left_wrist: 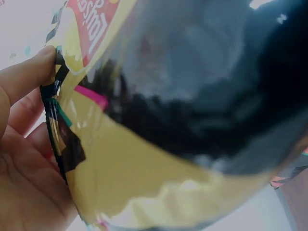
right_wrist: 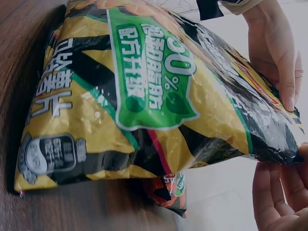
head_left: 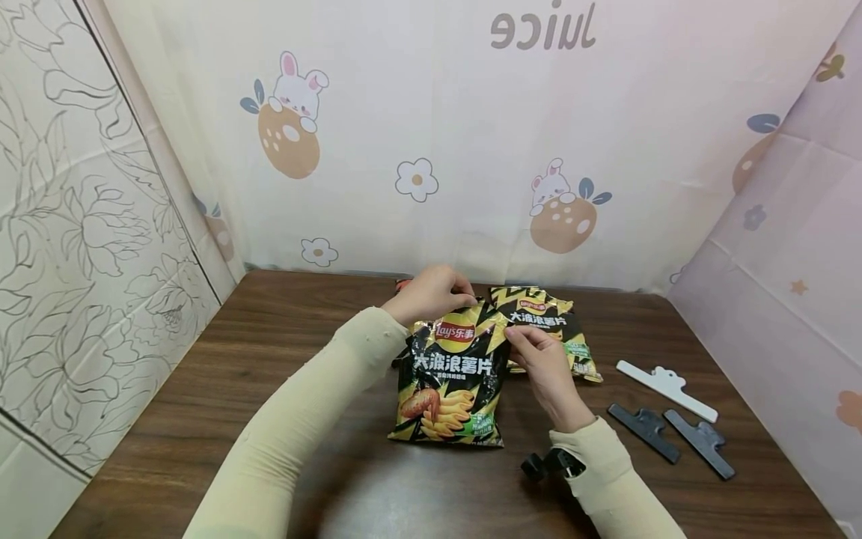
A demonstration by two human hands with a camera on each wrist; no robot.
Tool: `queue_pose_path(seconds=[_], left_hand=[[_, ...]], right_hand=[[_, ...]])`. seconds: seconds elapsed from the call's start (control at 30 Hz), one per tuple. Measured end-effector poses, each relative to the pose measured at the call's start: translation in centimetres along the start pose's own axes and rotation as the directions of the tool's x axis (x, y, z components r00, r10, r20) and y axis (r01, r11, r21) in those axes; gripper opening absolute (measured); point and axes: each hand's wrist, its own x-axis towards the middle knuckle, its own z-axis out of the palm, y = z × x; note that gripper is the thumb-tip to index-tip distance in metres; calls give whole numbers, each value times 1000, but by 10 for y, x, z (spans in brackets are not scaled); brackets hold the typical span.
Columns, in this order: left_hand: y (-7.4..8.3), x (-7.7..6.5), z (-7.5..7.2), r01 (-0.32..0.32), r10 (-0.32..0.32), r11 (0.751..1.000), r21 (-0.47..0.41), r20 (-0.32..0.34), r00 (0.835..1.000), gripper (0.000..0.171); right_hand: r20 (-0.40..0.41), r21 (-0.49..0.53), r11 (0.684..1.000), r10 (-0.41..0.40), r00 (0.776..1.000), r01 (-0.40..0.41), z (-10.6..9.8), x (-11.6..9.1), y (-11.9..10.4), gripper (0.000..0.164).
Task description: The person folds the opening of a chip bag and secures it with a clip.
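Observation:
A black and yellow Lay's chip bag (head_left: 447, 389) stands nearly upright on the table, its front facing me and its lower edge at the tabletop. My left hand (head_left: 434, 294) holds the bag's top edge from above; the left wrist view shows the thumb (left_wrist: 29, 72) pressed on the front, other fingers behind. With thumb and fingers, my right hand (head_left: 544, 367) pinches the upper right edge. In the right wrist view the bag looks full and puffed out, with my left hand (right_wrist: 276, 53) and right hand (right_wrist: 279, 192) at its top end.
Behind on the right lies a second yellow and black chip bag (head_left: 584, 352). A red bag (right_wrist: 168, 192) is partly hidden behind the held one. Toward the table's right side lie a white clip (head_left: 667, 388) and two black clips (head_left: 645, 430). A patterned curtain (head_left: 417, 112) borders the table's back.

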Motion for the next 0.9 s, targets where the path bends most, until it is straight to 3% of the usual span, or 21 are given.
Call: queue_pose_path(seconds=[0.27, 0.9], left_hand=[[0, 0, -3, 1, 0, 1000, -24, 24, 1000, 18], [-3, -1, -7, -25, 28, 998, -51, 51, 998, 18]], right_hand=[[34, -39, 999, 4, 999, -2, -4, 0, -1, 5], [-11, -18, 999, -31, 999, 31, 0, -1, 2, 8]])
